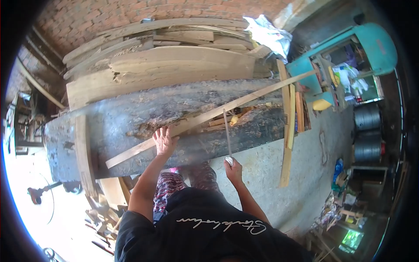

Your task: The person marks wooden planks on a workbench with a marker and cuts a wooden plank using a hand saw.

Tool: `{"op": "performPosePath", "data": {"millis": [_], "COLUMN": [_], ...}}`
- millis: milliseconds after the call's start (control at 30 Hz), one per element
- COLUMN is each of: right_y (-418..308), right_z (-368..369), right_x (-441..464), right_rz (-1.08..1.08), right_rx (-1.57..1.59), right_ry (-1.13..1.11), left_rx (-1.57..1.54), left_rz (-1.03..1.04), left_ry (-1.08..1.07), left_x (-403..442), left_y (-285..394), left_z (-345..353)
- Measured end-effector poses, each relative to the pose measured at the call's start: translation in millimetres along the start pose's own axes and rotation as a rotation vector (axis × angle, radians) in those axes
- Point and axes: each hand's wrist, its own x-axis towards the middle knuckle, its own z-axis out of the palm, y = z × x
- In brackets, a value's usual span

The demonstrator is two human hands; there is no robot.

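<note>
A long narrow plank lies slantwise across a big dark slab of wood. My left hand rests flat on the plank near its left end, with the fingers spread. To the right, below the plank, my right hand is closed around the pale handle of a long thin tool, which looks like a hand saw seen edge-on. Its far end meets the plank's near edge; whether it has cut into the wood I cannot tell. Under the plank, a hollow in the slab holds several wood scraps.
Stacked boards line the brick wall. A crosspiece supports the left side; upright boards stand at the right. Beyond are a teal cabinet and metal drums. Offcuts lie at lower left.
</note>
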Motion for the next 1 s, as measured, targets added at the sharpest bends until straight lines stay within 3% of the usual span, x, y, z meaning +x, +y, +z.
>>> {"op": "performPosePath", "data": {"millis": [300,367,467,700,1000], "right_y": [-42,-34,-37,-41,-28], "right_z": [26,25,26,27,22], "right_x": [35,35,23,-16,-31], "right_rz": [-0.195,-0.162,-0.096,-0.102,0.044], "right_rx": [0.030,-0.128,-0.087,-0.123,-0.111], "right_ry": [-0.049,-0.124,-0.135,-0.322,-0.218], "left_rx": [-0.049,-0.080,-0.113,-0.075,-0.121], "left_rz": [-0.160,-0.158,-0.187,-0.294,-0.215], "left_ry": [-0.018,-0.044,-0.132,-0.007,-0.045], "left_x": [-20,-38,-60,-93,-84], "left_y": [0,7,20,17,20], "left_z": [-7,-4,-6,-46,-9]}}
